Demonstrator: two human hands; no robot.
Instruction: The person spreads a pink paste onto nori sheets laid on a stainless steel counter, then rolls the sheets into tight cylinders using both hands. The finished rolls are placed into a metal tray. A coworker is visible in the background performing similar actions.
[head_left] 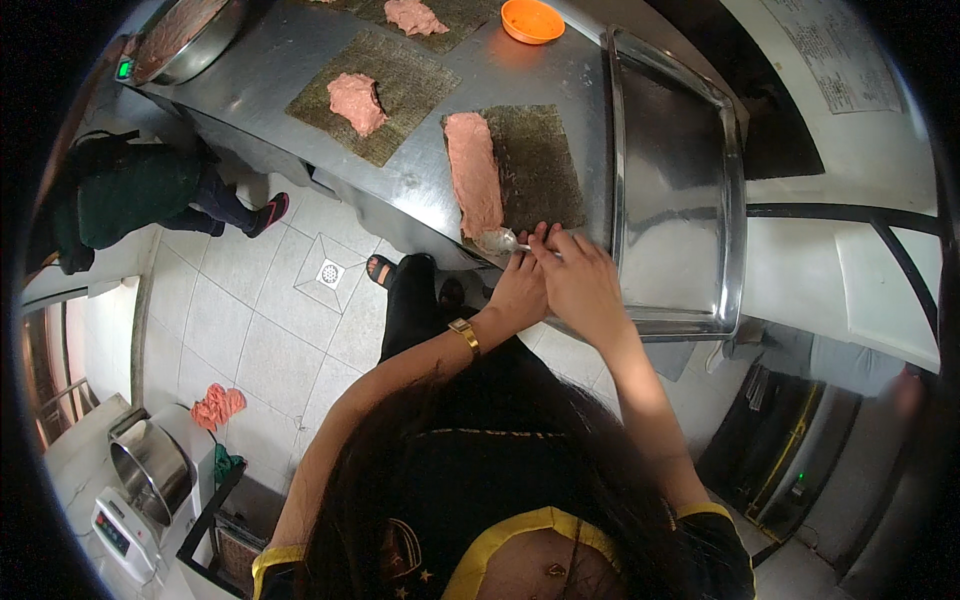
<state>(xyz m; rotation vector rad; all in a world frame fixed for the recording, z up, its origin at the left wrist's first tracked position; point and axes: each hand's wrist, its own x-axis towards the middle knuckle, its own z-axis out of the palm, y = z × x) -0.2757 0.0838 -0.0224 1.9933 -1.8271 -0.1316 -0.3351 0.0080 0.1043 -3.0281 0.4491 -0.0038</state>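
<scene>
My right hand [582, 280] is closed round the handle of a spoon [502, 240]. The spoon's bowl rests at the near end of a long strip of pink minced meat [473, 172]. That strip lies along the left side of a dark green seaweed sheet [545, 165] on the steel table. Close against the right hand, at the sheet's near edge, is my left hand [522, 292], with a gold watch on its wrist. Its fingers are bent together and partly covered by the right hand; what they grip is hidden.
Another seaweed sheet [395, 85] carries a lump of meat [356, 103], with a further one behind. An orange bowl [532, 20] stands at the back. A steel tray [672, 325] is on the right, a steel bowl [205, 55] far left. Another person [140, 190] stands left.
</scene>
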